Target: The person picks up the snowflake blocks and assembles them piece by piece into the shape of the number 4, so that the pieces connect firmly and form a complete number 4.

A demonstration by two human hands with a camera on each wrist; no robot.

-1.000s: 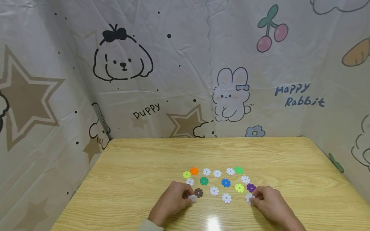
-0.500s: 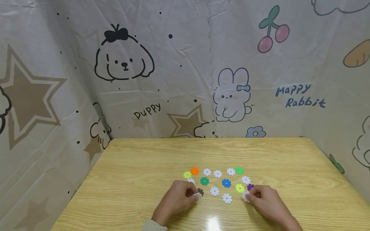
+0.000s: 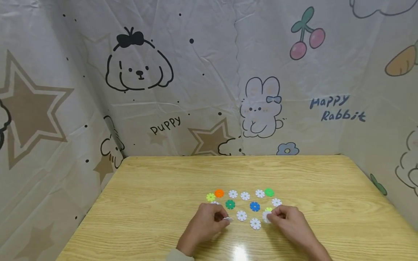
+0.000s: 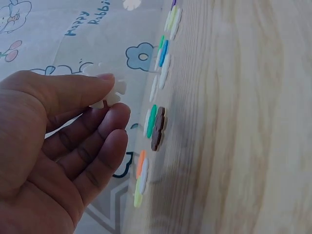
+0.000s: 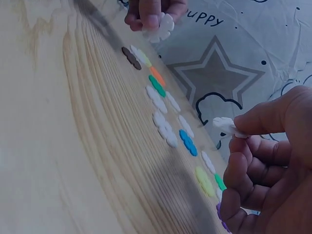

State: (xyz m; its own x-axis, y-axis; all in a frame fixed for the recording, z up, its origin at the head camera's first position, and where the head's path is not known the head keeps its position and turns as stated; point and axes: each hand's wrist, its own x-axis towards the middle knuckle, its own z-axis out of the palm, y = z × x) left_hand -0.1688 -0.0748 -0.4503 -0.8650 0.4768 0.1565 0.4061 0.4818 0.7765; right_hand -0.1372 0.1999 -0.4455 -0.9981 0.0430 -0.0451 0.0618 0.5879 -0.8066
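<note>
My left hand (image 3: 207, 222) pinches a white notched disc (image 4: 117, 90) between thumb and forefinger, raised off the tabletop in the left wrist view. Another white notched disc (image 5: 225, 125) is pinched by my right hand (image 3: 294, 223), also lifted, with its other fingers curled. Between the hands lie white discs (image 3: 241, 215), a blue disc (image 3: 255, 206) and a dark green disc (image 3: 230, 204). The left hand hides the brown disc (image 4: 158, 128) from the head view. Behind the right hand, a yellow disc (image 5: 204, 182) and a purple disc (image 5: 221, 214) show in the right wrist view.
Along the back of the group are an orange disc (image 3: 219, 193), a bright green disc (image 3: 269, 192) and several white ones. All lie flat on the wooden table (image 3: 147, 188). A printed cloth (image 3: 196, 90) hangs behind and beside it.
Both hands have moved inward toward each other, each carrying its white disc up from the table. The brown and purple discs have become covered in the head view.
</note>
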